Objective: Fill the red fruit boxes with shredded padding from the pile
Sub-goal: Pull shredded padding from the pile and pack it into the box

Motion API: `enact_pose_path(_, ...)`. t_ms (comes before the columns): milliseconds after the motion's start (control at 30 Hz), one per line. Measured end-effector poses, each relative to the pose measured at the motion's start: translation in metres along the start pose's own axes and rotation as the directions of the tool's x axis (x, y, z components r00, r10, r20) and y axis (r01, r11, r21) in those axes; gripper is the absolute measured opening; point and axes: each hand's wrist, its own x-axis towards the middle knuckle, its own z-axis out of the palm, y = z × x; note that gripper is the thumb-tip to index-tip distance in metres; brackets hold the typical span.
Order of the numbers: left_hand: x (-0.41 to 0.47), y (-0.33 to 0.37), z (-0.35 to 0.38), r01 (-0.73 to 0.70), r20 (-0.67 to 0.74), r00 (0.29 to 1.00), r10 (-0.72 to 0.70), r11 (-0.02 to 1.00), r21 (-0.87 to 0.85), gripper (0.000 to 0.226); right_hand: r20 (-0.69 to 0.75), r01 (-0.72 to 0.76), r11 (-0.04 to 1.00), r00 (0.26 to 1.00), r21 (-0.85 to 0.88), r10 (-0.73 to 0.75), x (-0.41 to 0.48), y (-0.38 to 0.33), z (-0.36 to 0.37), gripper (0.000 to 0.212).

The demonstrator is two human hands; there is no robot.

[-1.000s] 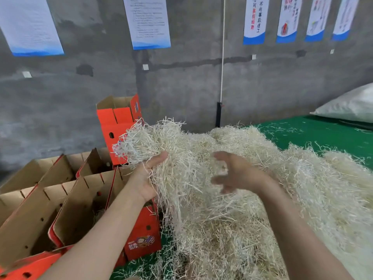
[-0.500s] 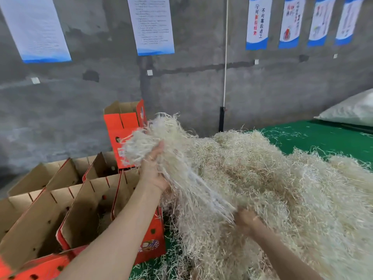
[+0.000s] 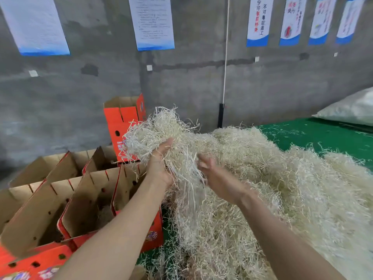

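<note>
Hanging in mid-air over the near edge of the pile [image 3: 282,178], a clump of shredded padding [image 3: 157,134] sits just above and to the right of the open red boxes [image 3: 155,233], with long strands trailing down from it into the heap. It looks very light, springy and tangled, so a handful will likely drag extra shreds along and shed some on the way. The best hold is probably from underneath and around the middle of the clump, scooping it and not pinching a few strands. The left hand [image 3: 159,168] is raised with the forearm reaching up and forward, palm set against the clump's near side. One finger lies straight up along it while the rest are buried in the shreds, so I cannot tell whether they curl round it. The right hand [image 3: 218,176] is lower and just beside it, slightly blurred, fingers spread and loosely bent among the dangling strands, clamping nothing that I can see. The pile spreads across a green table [image 3: 323,136]. The boxes stand in a row at the left with their flaps up, and one more box [image 3: 121,122] stands upright behind them. A white sack [image 3: 351,110] lies at the far right, and posters [image 3: 153,23] hang on the grey wall [image 3: 60,108].
</note>
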Motion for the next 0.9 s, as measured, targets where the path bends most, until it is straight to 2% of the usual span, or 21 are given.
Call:
enact_pose_path(67, -0.002, 0.000, 0.005, -0.004, 0.019, 1.000, 0.004, 1.000, -0.001, 0.025, 0.080, -0.102, 0.984, 0.990, -0.148, 0.115, 0.002, 0.016, 0.019, 0.093)
enact_pose_path(100, -0.002, 0.003, 0.006, 0.010, 0.033, 0.999, -0.010, 1.000, 0.004, 0.030, 0.119, -0.120, 0.957, 0.980, -0.266, 0.157, 0.002, 0.024, 0.026, 0.079)
enact_pose_path(133, -0.005, 0.006, 0.005, 0.027, 0.055, 0.998, -0.028, 1.000, 0.008, 0.029, 0.130, -0.125, 0.930, 0.975, -0.345, 0.179, 0.005, 0.031, 0.029, 0.052)
enact_pose_path(167, -0.007, 0.010, 0.004, 0.045, 0.070, 0.996, -0.048, 0.998, 0.039, 0.028, 0.094, -0.122, 0.921, 0.981, -0.370, 0.167, 0.006, 0.034, 0.027, 0.026)
enact_pose_path(200, -0.010, 0.016, 0.002, 0.055, 0.096, 0.993, -0.064, 0.994, 0.099, 0.031, 0.017, -0.138, 0.920, 0.988, -0.367, 0.155, 0.005, 0.033, 0.022, 0.012)
enact_pose_path(233, -0.013, 0.020, -0.002, 0.041, 0.116, 0.991, -0.071, 0.969, 0.244, 0.041, -0.081, -0.158, 0.926, 0.987, -0.343, 0.138, 0.005, 0.029, 0.015, 0.015)
enact_pose_path(267, -0.017, 0.021, -0.008, 0.038, 0.117, 0.988, -0.104, 0.886, 0.461, 0.053, -0.191, -0.161, 0.943, 0.976, -0.292, 0.108, 0.005, 0.024, 0.007, 0.018)
enact_pose_path(300, -0.017, 0.019, -0.014, 0.045, 0.069, 0.989, -0.132, 0.705, 0.708, 0.062, -0.291, -0.153, 0.963, 0.953, -0.224, 0.084, 0.006, 0.017, 0.000, 0.021)
enact_pose_path(333, -0.018, 0.013, -0.019, 0.047, 0.005, 0.993, -0.122, 0.421, 0.906, 0.062, -0.375, -0.139, 0.978, 0.924, -0.158, 0.071, 0.007, 0.007, -0.004, 0.025)
enact_pose_path(367, -0.013, 0.003, -0.026, -0.004, 0.019, 0.992, -0.126, 0.116, 0.993, 0.057, -0.425, -0.121, 0.988, 0.902, -0.099, 0.068, 0.008, -0.003, -0.006, 0.029)
enact_pose_path(400, -0.010, -0.010, -0.031, -0.082, 0.070, 0.986, -0.150, -0.076, 0.994, 0.048, -0.447, -0.090, 0.994, 0.893, -0.066, 0.051, 0.010, -0.011, -0.004, 0.027)
enact_pose_path(433, -0.008, -0.024, -0.035, -0.129, 0.100, 0.982, -0.163, -0.182, 0.975, 0.036, -0.448, -0.063, 0.996, 0.894, -0.062, 0.029, 0.011, -0.018, -0.002, 0.023)
enact_pose_path(467, -0.007, -0.036, -0.035, -0.122, 0.096, 0.987, -0.125, -0.220, 0.968, 0.027, -0.440, -0.041, 0.996, 0.898, -0.075, 0.004, 0.012, -0.025, 0.001, 0.016)
enact_pose_path(533, 0.001, -0.054, -0.038, -0.034, 0.039, 0.999, 0.023, -0.187, 0.982, 0.035, -0.424, -0.014, 0.998, 0.906, -0.065, -0.015, 0.011, -0.034, 0.005, 0.016)
enact_pose_path(567, 0.005, -0.060, -0.039, 0.018, -0.010, 0.997, 0.076, -0.108, 0.994, 0.041, -0.426, 0.002, 1.000, 0.904, -0.023, -0.012, 0.011, -0.035, 0.005, 0.018)
enact_pose_path(667, 0.011, -0.063, -0.037, 0.126, -0.154, 0.981, 0.117, 0.217, 0.968, 0.044, -0.477, 0.160, 0.960, 0.878, 0.229, -0.032, 0.008, -0.035, -0.005, 0.015)
enact_pose_path(733, 0.009, -0.055, -0.032, 0.141, -0.218, 0.967, 0.134, 0.429, 0.892, 0.041, -0.557, 0.262, 0.928, 0.827, 0.265, -0.075, 0.009, -0.031, -0.017, 0.017)
enact_pose_path(800, 0.006, -0.037, -0.031, 0.132, -0.318, 0.930, 0.182, 0.642, 0.755, 0.042, -0.539, 0.249, 0.964, 0.827, 0.096, -0.160, 0.008, -0.021, -0.029, 0.020)
enact_pose_path(833, 0.005, -0.025, -0.032, 0.100, -0.338, 0.919, 0.203, 0.710, 0.697, 0.041, -0.440, 0.169, 0.984, 0.881, -0.050, -0.174, 0.005, -0.012, -0.033, 0.025)
enact_pose_path(867, 0.005, -0.012, -0.031, 0.081, -0.334, 0.919, 0.210, 0.728, 0.681, 0.039, -0.290, 0.041, 0.967, 0.950, -0.252, -0.116, 0.003, 0.000, -0.037, 0.032)
enact_pose_path(900, 0.004, 0.001, -0.030, 0.069, -0.328, 0.924, 0.197, 0.758, 0.649, 0.037, -0.152, -0.090, 0.867, 0.988, -0.490, 0.017, 0.000, 0.015, -0.039, 0.039)
